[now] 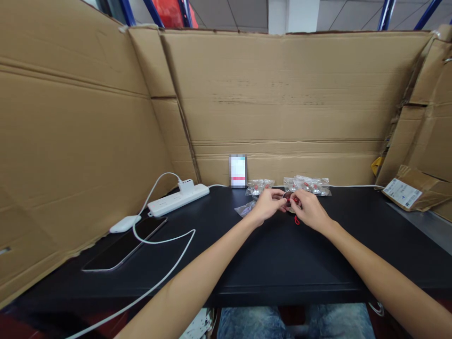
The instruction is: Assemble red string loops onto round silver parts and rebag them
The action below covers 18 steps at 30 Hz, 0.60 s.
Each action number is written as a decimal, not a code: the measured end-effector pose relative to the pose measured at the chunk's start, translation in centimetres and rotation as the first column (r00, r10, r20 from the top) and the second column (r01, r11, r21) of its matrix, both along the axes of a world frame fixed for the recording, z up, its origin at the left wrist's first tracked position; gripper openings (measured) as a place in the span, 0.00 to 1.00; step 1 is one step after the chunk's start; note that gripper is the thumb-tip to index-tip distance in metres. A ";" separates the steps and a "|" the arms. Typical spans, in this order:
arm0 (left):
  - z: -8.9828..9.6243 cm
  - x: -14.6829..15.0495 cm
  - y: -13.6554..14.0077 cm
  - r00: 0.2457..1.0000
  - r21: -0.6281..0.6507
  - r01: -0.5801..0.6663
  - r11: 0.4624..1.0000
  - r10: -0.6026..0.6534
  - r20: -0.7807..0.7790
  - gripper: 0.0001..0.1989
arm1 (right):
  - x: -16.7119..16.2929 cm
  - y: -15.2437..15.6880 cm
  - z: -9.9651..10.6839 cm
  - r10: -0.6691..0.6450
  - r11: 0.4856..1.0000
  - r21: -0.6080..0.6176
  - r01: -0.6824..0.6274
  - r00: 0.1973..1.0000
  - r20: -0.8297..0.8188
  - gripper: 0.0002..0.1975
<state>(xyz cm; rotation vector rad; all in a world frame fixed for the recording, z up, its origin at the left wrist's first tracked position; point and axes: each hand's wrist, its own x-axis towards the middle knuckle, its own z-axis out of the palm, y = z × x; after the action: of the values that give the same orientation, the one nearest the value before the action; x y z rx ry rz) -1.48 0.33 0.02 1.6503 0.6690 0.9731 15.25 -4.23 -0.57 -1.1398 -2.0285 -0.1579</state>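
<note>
Both hands meet over the black table, fingers bent around a small round item with red parts. Its exact kind is too small and too covered to tell. My left hand pinches it from the left, thumb toward the middle. From the right, my right hand closes its fingertips on the red part. A red cord loop hangs below the right fingers. Beside the left wrist lies a clear plastic bag. Behind the hands are more clear bags with red and silvery pieces, one group left and one right.
A lit phone leans against the cardboard wall. At left are a white power strip, a white adapter, a dark tablet and a looping white cable. A labelled brown package sits at right.
</note>
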 end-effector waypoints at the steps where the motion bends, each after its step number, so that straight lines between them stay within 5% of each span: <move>1: 0.0 0.0 0.0 1.000 -0.002 0.008 1.000 -0.008 0.004 0.05 | -0.1 -0.1 0.0 -0.005 1.000 0.004 0.005 1.000 0.011 0.06; 18: 0.3 0.3 -0.8 0.993 -0.104 0.103 0.989 -0.096 0.069 0.10 | -0.2 -0.2 -0.1 -0.178 0.983 0.075 0.168 0.972 0.155 0.07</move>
<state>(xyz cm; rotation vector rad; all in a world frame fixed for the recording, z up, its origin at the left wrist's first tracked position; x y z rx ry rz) -1.21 -0.46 0.35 1.5374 0.5800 0.8991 15.01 -4.40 -0.68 -1.3009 -2.0463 -0.4096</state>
